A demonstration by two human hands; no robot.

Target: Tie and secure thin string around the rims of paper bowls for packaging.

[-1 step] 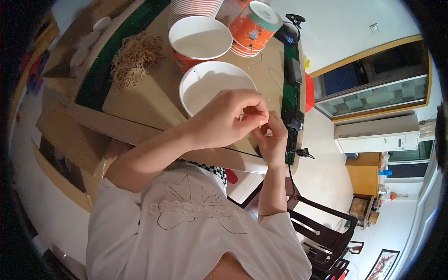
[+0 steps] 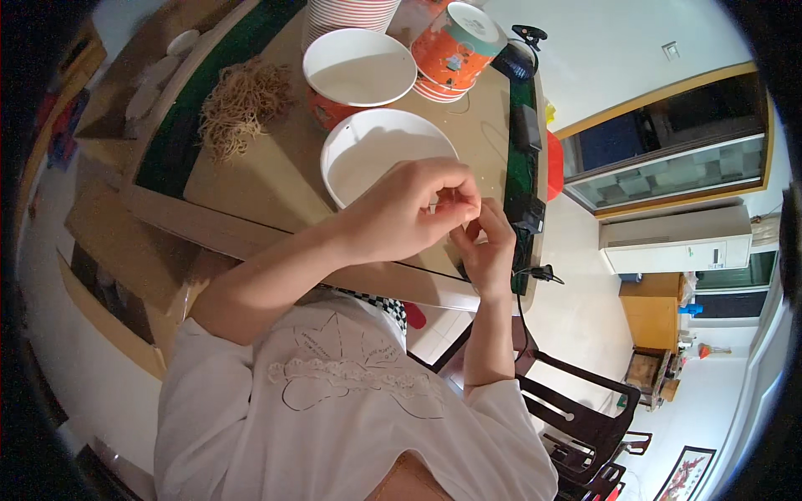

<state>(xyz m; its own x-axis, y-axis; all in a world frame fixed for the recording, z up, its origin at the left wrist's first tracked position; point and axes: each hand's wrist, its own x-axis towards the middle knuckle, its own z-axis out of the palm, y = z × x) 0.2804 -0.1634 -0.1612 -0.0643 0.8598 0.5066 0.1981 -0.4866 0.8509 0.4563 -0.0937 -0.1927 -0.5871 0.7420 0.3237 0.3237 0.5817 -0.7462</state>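
Note:
My left hand [image 2: 413,213] is closed in a pinch, thumb against fingertips, over the near right rim of a white-lined paper tub [image 2: 372,167]. My right hand [image 2: 489,255] is closed just right of it, its fingertips meeting those of the left. Whatever lies between the fingertips is too small to make out. Behind the near tub stands a second paper tub [image 2: 359,79], white inside and orange-red outside. To the left lies a tangled heap of thin tan strands [image 2: 242,104], whose kind I cannot tell.
Stacked paper tubs [image 2: 351,15] rise at the back. Right of them, an orange and green tub [image 2: 455,52] sits upside down. Black boxes [image 2: 526,213] and a cable [image 2: 543,274] line the table's right edge. A dark wooden chair [image 2: 576,401] stands at the lower right.

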